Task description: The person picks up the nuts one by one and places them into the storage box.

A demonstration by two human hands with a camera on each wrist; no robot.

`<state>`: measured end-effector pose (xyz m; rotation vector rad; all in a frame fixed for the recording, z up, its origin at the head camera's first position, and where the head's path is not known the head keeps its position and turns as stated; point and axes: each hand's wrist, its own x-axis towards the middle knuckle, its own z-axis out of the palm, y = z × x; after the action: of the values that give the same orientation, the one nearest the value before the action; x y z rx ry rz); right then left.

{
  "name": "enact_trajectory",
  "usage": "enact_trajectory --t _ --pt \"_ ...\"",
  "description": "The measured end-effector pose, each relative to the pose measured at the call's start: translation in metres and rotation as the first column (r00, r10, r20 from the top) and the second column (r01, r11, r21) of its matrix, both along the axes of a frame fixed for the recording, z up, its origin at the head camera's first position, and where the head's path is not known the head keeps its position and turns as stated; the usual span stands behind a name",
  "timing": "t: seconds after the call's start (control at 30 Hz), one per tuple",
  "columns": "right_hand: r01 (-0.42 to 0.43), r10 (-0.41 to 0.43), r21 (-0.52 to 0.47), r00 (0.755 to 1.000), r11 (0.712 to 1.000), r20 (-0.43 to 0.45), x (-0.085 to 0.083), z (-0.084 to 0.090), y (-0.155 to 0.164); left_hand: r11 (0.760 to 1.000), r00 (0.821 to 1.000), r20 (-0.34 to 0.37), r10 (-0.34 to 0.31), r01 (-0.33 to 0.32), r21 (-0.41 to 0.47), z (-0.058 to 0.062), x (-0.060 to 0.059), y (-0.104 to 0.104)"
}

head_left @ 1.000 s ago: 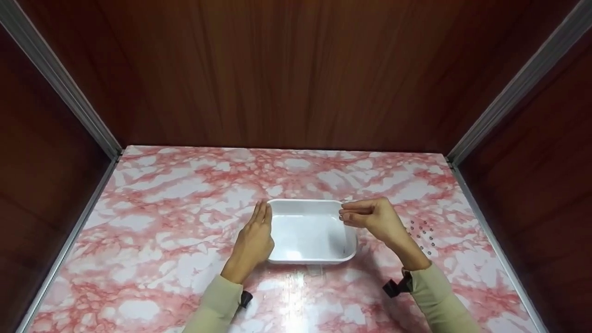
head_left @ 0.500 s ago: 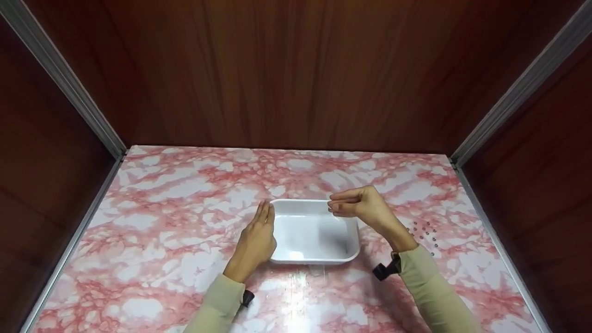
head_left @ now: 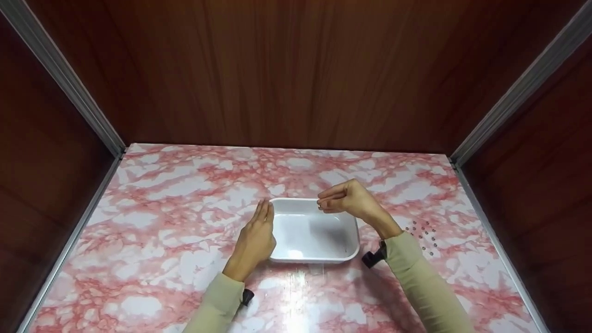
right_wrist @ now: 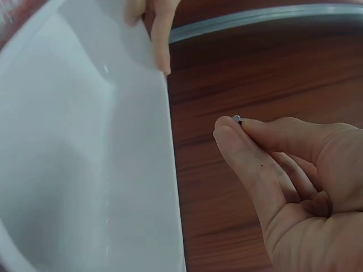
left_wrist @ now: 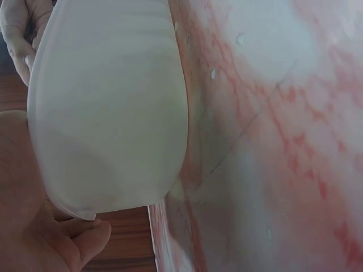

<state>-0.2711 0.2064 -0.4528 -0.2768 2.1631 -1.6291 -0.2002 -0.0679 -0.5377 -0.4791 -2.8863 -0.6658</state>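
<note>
A white rectangular tray (head_left: 314, 238) with rounded corners stands on the table. My left hand (head_left: 254, 236) holds its left side, fingers lying along the rim; in the left wrist view a fingertip (left_wrist: 96, 238) hooks at the rim beside the tray's outer wall. My right hand (head_left: 349, 201) is over the tray's back right part, thumb and index fingertip pinching a small silvery metal piece (right_wrist: 237, 119). Its exact kind is too small to tell. The tray's shaded floor shows a tiny dark speck near the front right corner.
Several small grey round pieces (head_left: 424, 235) lie scattered on the red-and-white marbled table (head_left: 171, 222), right of the tray and near my right forearm. Dark wood panels (head_left: 286, 78) with grey metal corner rails (head_left: 518, 85) enclose the back and both sides.
My right hand has moved left and slightly away from me, from the tray's right rim to over its back part, pinching the small piece. My left hand and the tray stay put.
</note>
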Motion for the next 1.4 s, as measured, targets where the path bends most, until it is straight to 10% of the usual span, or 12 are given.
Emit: enact_trajectory --t 1.03,1.4 --pt "-0.020 0.021 0.139 1.000 0.990 -0.009 -0.014 -0.031 -0.021 1.000 1.000 0.009 0.009 -0.009 0.007 0.001 -0.001 0.000" --pt "-0.041 0.105 0.286 0.972 0.957 -0.212 -0.006 -0.026 -0.010 1.000 1.000 -0.008 0.007 -0.008 -0.009 0.000 0.001 0.001"
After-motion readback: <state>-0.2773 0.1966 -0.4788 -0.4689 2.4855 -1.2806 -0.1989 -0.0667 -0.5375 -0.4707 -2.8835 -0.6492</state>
